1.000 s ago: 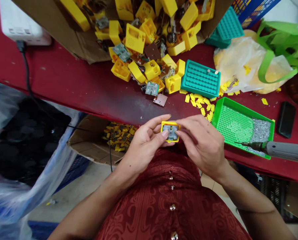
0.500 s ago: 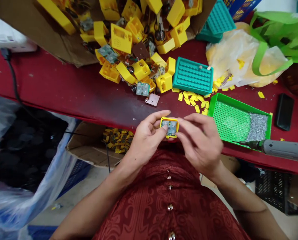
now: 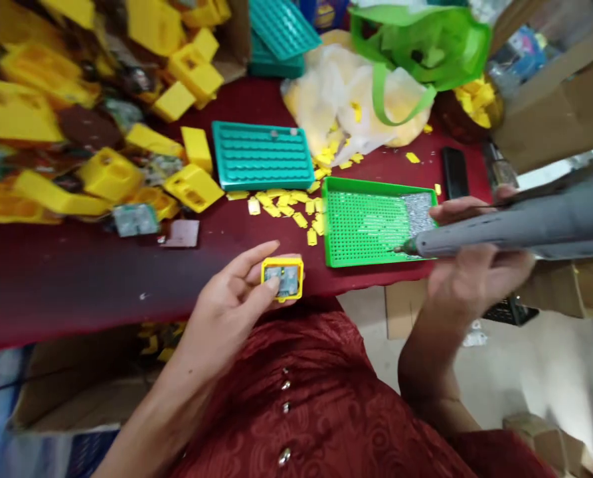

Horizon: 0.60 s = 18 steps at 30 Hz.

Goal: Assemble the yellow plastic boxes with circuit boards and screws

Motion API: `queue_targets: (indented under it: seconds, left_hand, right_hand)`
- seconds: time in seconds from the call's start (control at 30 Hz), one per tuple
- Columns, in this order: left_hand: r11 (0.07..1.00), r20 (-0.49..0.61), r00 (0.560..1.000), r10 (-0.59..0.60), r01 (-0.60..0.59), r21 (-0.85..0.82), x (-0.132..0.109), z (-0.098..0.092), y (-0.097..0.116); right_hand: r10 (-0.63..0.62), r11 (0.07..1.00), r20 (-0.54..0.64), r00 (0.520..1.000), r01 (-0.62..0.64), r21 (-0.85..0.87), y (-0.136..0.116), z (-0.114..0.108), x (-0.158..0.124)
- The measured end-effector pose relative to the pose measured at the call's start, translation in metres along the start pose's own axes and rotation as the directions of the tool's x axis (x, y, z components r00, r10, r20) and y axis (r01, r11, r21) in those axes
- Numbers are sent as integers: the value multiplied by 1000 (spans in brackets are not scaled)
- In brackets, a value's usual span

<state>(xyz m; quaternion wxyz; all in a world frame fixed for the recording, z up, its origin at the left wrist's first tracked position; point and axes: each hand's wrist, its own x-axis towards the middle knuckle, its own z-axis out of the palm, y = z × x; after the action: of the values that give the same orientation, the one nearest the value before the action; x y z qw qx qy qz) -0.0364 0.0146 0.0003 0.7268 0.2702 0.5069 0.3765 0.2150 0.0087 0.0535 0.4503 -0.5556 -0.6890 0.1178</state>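
Note:
My left hand (image 3: 226, 299) is closed around a small yellow plastic case (image 3: 300, 282), its thumb pressing on the circuit board (image 3: 291, 279) seated inside. The case's open face points up at me. On the right, my right hand (image 3: 458, 285) has its fingers around the grey body of an electric screwdriver (image 3: 505, 229), some of them hidden behind it. The screwdriver's bit points left, above the green perforated tray (image 3: 329, 229). Small metal screws (image 3: 420, 206) lie heaped at that tray's right end.
Yellow cases with wires and boards are piled at left, blurred. A teal ridged tray (image 3: 263, 156) stands mid-table, small yellow pieces (image 3: 286, 202) scattered before it. Behind are a filled plastic bag (image 3: 326, 86) and a green bag (image 3: 455, 53). A black phone (image 3: 454, 172) lies at right.
My right hand has left the yellow case and moved right, onto the electric screwdriver. My left hand keeps the case. The camera view has swung to the right.

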Motion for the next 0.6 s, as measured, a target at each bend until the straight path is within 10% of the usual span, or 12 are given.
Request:
queue_targets:
  seconds: [0.37, 0.6]
  left_hand:
    - [989, -4, 991, -131, 130, -75, 0, 28, -2]
    - [975, 2, 981, -195, 194, -105, 1, 28, 0]
  right_hand:
    - [51, 983, -422, 905, 29, 182, 39, 64, 30]
    - [145, 989, -342, 928, -147, 22, 48, 75, 33]
